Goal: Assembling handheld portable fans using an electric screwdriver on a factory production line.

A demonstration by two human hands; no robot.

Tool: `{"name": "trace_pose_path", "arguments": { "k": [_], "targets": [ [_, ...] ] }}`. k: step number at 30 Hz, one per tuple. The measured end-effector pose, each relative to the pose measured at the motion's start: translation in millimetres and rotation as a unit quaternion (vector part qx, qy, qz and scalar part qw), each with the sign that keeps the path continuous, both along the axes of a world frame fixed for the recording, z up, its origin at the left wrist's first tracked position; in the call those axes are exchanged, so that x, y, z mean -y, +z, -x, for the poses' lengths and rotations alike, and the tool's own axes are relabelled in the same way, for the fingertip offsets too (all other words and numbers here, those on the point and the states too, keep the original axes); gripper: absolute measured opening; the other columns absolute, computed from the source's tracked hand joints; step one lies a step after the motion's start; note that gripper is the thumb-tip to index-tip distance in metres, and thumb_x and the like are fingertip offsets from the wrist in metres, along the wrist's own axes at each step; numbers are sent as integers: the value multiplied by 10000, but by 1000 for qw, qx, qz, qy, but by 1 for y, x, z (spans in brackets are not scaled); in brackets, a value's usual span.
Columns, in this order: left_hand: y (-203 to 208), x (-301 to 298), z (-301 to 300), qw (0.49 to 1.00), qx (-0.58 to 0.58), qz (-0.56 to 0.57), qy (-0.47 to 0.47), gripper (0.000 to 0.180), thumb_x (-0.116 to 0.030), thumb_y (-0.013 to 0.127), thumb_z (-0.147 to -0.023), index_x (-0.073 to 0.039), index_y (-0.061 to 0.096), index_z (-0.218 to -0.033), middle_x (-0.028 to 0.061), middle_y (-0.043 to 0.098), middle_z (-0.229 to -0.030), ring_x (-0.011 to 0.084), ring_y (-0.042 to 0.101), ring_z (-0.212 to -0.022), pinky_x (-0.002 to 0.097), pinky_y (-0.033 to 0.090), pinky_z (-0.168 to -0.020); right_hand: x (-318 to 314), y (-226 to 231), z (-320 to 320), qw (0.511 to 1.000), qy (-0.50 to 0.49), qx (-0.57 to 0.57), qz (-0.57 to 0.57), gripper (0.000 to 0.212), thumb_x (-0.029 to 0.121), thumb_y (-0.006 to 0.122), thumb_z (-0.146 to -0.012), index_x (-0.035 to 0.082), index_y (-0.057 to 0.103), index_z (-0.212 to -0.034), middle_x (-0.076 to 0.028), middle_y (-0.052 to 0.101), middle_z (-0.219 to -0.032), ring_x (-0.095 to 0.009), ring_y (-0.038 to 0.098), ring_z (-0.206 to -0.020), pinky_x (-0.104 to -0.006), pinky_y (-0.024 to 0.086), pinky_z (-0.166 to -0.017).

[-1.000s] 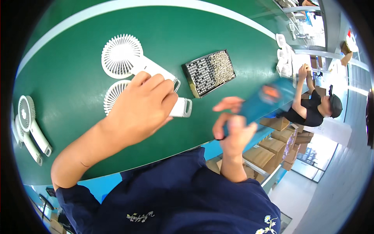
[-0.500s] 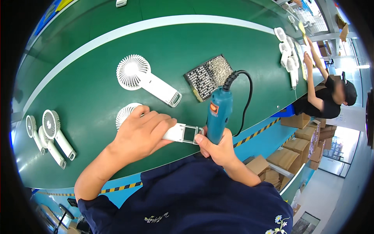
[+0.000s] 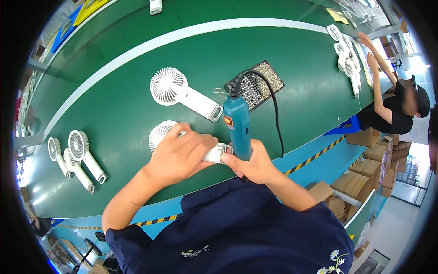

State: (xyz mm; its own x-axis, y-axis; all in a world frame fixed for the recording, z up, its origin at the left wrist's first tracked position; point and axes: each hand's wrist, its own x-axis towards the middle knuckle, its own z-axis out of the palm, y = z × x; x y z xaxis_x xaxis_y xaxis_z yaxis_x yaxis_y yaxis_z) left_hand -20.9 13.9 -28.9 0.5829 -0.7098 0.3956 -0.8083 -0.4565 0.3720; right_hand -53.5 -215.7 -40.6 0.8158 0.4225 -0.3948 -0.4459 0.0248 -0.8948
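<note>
My left hand (image 3: 180, 153) is closed round the handle of a white handheld fan (image 3: 214, 155). Its slatted head shows beyond my fingers. In my right hand (image 3: 256, 165) is a teal power screwdriver (image 3: 237, 130), upright, with a black cord rising from its top. The right thumb and fingertips also touch the fan's handle end, where a metal loop sits close against the handle. The tool's lower tip is hidden by that hand. Just beyond lies a second white fan (image 3: 196, 101), its handle pointing toward the tool.
A black perforated tray (image 3: 253, 91) with small metal pieces lies behind the screwdriver. Several white fans rest at the left (image 3: 78, 145) and more at the far right (image 3: 349, 66). A co-worker (image 3: 394, 107) reaches over the green table's right end. Cardboard boxes (image 3: 353, 185) stand below.
The metal loop, which stuck out from the fan's handle end, now sits close to it. My right hand and the screwdriver have come nearer my left hand. The view has shifted.
</note>
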Motion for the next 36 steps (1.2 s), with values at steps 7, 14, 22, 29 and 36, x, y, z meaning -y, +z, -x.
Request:
{"name": "trace_pose_path", "arguments": {
  "k": [7, 14, 22, 29, 36],
  "targets": [
    [19, -28, -33, 991, -34, -126, 25, 486, -296, 779, -729, -60, 611, -1120, 75, 622, -1137, 268, 568, -1093, 473, 364, -1041, -12, -7, -19, 969, -228, 31, 86, 349, 224, 667, -945, -68, 594, -1120, -107, 695, -901, -58, 476, -441, -218, 370, -394],
    [18, -4, -92, 971, -60, -230, -5, 439, -110, 726, -773, -65, 600, -1191, 104, 589, -1197, 276, 531, -1216, 511, 255, -1168, -28, -13, -34, 974, -209, -1, 83, 338, 191, 713, -905, -68, 597, -1089, -26, 577, -664, -63, 464, -419, -235, 374, -380],
    [13, -20, -102, 985, -70, -131, -85, 396, -162, 684, -847, -64, 592, -1220, 78, 619, -1124, 229, 606, -1097, 500, 284, -1169, -34, -13, -25, 970, -240, 3, -32, 211, 166, 697, -917, -9, 602, -848, -21, 530, -591, -81, 453, -431, -250, 365, -402],
    [18, -12, -90, 981, -113, -123, -99, 423, -116, 691, -828, -48, 596, -1235, 83, 620, -1133, 252, 609, -1085, 520, 250, -1193, -14, -8, -21, 988, -149, -7, 29, 201, 154, 692, -924, -13, 587, -881, -17, 578, -661, -54, 474, -443, -230, 369, -396],
    [15, -24, -83, 980, -164, -84, -78, 399, -121, 670, -850, -3, 591, -1223, 123, 609, -1165, 276, 581, -1142, 484, 254, -1205, -16, -12, -38, 992, -118, -14, -32, 206, 156, 693, -921, -3, 572, -872, -34, 595, -702, -48, 473, -440, -225, 365, -389]
  ]
}}
